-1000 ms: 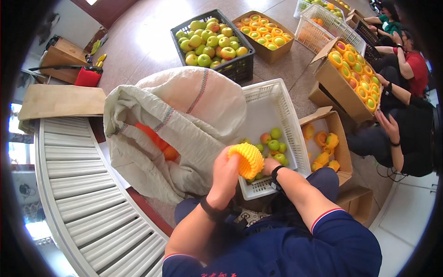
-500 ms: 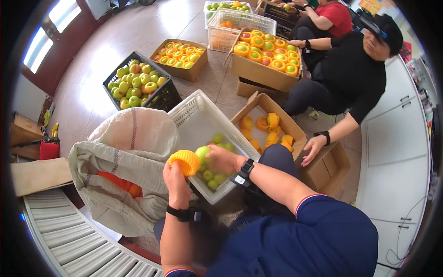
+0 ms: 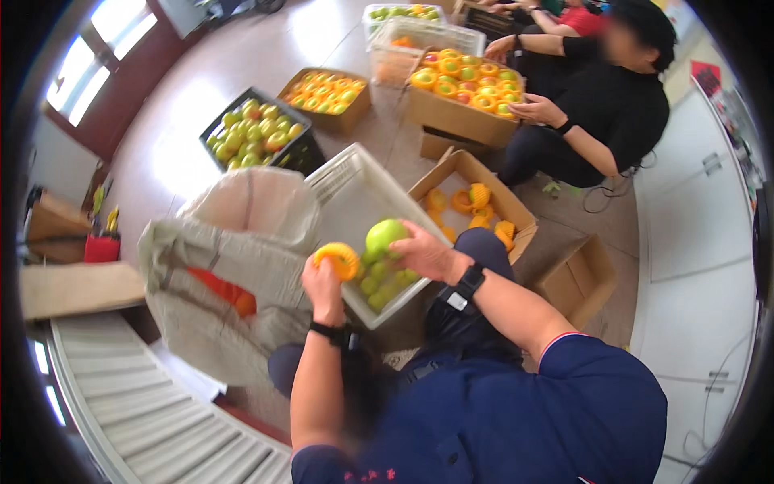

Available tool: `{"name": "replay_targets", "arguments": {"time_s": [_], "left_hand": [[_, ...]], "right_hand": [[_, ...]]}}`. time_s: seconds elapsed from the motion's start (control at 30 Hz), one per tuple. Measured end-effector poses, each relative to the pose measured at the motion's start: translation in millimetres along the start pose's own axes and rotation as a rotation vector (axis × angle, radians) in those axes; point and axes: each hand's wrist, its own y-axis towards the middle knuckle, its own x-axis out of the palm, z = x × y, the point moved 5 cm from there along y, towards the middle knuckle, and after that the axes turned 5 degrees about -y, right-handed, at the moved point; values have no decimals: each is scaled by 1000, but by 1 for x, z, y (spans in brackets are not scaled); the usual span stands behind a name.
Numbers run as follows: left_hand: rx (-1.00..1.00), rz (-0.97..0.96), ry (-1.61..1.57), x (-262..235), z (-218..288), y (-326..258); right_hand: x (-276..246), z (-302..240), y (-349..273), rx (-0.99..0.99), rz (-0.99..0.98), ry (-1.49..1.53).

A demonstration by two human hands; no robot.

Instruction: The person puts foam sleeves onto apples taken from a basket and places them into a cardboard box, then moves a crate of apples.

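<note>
Head view: a round, smooth green apple (image 3: 386,238) is hanging over the near part of a white plastic crate with slotted walls (image 3: 347,192), the person's right hand (image 3: 427,252) clamping it from the right with fingers and thumb. Just to its left, the left hand (image 3: 324,286) is pinching a ring-shaped yellow foam-net sleeve (image 3: 347,256), its round opening showing. The two hands are staying apart, a narrow gap lying between fruit and sleeve. Below them, a cluster of smaller-looking green apples (image 3: 377,286) is sitting in the crate's near end, slightly blurred. To the left, a slumped off-white woven sack (image 3: 246,206) is gaping, something orange-red (image 3: 216,289) showing inside. Right of the crate, an open brown cardboard box (image 3: 521,224) is holding loose yellow foam sleeves (image 3: 481,211); a second open brown box (image 3: 576,282) is standing nearer the person. Beyond the sack, a black plastic crate (image 3: 305,153) is carrying green and reddish apples (image 3: 251,133); beside it, a low cardboard box (image 3: 348,119) is showing rows of sleeved fruit. Farther right, a co-worker in a black top (image 3: 609,105) is sitting with one hand at the edge of a large cardboard box (image 3: 459,117) filled with sleeved apples. White cabinets (image 3: 685,266) are lining the right side.
</note>
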Motion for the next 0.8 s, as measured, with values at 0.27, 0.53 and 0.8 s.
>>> {"name": "replay_targets", "arguments": {"time_s": [0.27, 0.53, 0.8], "left_hand": [[296, 54, 734, 22, 9, -5], [164, -142, 474, 26, 1, -17], [264, -214, 578, 44, 21, -39]], "right_hand": [[62, -27, -29, -210, 46, -649], [46, -11, -21, -176, 189, -523], [24, -14, -19, -368, 343, -956]]}}
